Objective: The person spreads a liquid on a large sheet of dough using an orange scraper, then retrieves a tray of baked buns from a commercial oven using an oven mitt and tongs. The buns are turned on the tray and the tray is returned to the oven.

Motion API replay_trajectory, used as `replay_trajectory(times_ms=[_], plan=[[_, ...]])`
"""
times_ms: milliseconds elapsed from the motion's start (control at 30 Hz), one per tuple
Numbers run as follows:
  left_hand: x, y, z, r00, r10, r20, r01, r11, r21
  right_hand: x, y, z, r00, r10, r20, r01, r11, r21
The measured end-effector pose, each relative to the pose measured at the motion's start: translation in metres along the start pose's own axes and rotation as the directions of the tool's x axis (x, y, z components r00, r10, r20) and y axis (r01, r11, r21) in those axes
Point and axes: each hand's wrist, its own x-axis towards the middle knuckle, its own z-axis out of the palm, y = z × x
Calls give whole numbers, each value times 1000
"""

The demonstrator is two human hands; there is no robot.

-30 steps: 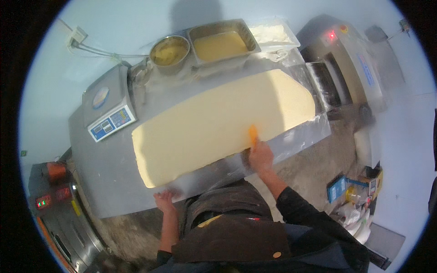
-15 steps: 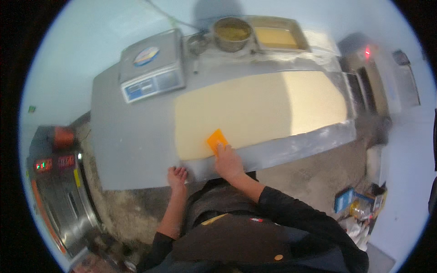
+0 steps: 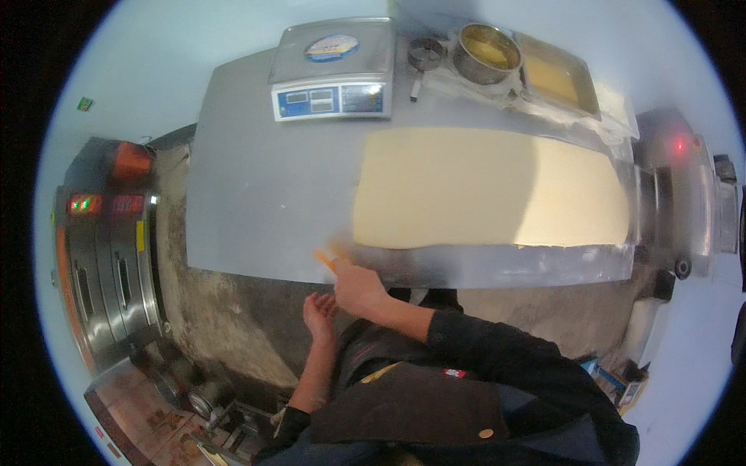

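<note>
Grey steel desk point(image 3: 256, 194) below head camera; left hand point(image 3: 319, 314) open, palm up, under near edge. Right hand point(image 3: 359, 287) clenched on orange scraper point(image 3: 326, 259) at desk edge. Dough sheet point(image 3: 489, 190) lies up-right of scraper, long axis left-right, right hand nearer

You face a steel table point(image 3: 256, 210); right of its digital scale point(image 3: 332, 70) stand a sieve point(image 3: 426, 54), round pot point(image 3: 487, 52) and tray point(image 3: 556, 80), dough sheet point(image 3: 489, 190) below.

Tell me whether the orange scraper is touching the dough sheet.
Apart. The head view shows the orange scraper in the right hand at the table's near edge, with bare steel between it and the dough sheet.
</note>
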Motion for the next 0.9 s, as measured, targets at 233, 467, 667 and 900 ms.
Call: replay_trajectory(times_ms=[233,467,667,900], plan=[[4,-31,-40,998,47,-36,-53,979,-199,-3,33,-80,962,170,-216,-235,916,-324],[-1,-47,-19,1000,7,12,-6,991,-136,24,23,0,992,-73,-102,29,925,-380],[-18,-37,-14,998,-51,-30,47,993,-112,3,10,22,991,-122,-47,111,976,-188],[-8,-41,-26,996,-91,17,93,985,-146,-42,103,-82,869,91,-486,-240,937,-255]])
